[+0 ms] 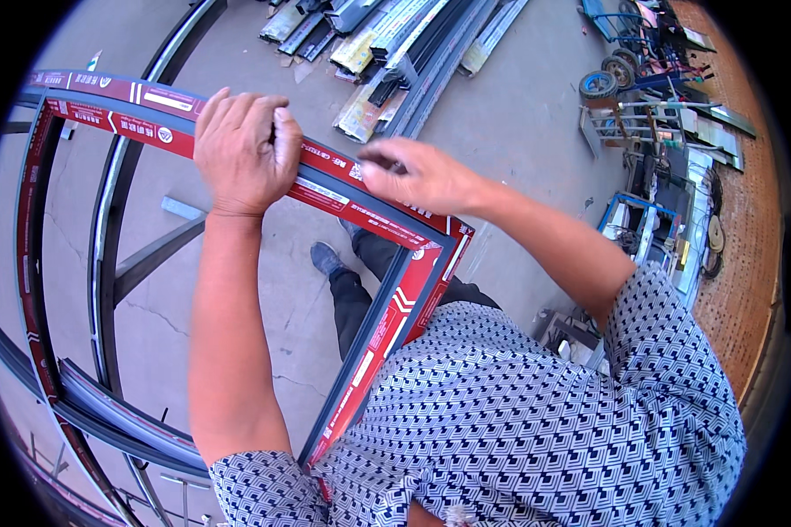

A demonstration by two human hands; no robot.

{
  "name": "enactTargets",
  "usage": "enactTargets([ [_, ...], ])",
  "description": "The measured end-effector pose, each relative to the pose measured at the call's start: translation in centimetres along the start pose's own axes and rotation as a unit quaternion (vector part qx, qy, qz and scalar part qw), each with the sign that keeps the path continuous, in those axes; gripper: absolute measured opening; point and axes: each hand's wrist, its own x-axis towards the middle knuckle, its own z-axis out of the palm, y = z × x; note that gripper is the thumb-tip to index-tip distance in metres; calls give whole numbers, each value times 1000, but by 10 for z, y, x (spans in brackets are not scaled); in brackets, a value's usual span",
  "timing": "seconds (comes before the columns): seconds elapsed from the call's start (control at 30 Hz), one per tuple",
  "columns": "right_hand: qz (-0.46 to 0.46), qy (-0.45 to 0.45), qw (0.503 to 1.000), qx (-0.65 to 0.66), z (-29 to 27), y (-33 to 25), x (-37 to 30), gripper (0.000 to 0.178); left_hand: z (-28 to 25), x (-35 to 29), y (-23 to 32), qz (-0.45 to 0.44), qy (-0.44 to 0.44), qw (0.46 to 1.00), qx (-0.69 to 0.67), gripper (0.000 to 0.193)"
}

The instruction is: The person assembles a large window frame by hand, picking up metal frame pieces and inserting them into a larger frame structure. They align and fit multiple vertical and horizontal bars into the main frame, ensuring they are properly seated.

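A rectangular window frame (387,211) of dark metal profile, covered in red printed protective film, stands tilted in front of me. Its near right side leans against my patterned shirt. My left hand (248,151) is closed over the far bar, knuckles up and fingers wrapped down on it. Farther right along the same bar, close to the corner, my right hand (424,178) rests with curled fingers and the thumb drawn in. Whatever those right fingers hold, if anything, is hidden and slightly blurred.
Dark curved rack bars (105,255) stand under and left of the frame. Stacked metal profiles (395,53) lie on the grey floor beyond. A cart with wheels (599,83) and assorted equipment (650,220) line the right side beside a brown brick-patterned strip (738,263). My shoe (327,258) shows below.
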Motion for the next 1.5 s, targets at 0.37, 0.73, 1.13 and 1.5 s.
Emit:
enactTargets([
  [0.37, 62, -150, 983, 86, -5, 33, -24, 120, 21, -23, 11, -228, 97, 952, 179, 69],
  [0.73, 22, -273, 939, 207, -32, 91, -2, 113, 24, -12, 61, -600, 86, 790, 89, 82],
  [1.13, 9, -242, 969, 53, -170, 189, 24, 75, 42, -6, 60, -696, 120, 707, 35, 87],
  [1.5, 28, -187, 982, -6, -203, 216, 40, 53, 32, 28, 88, -701, 148, 696, -45, 60],
])
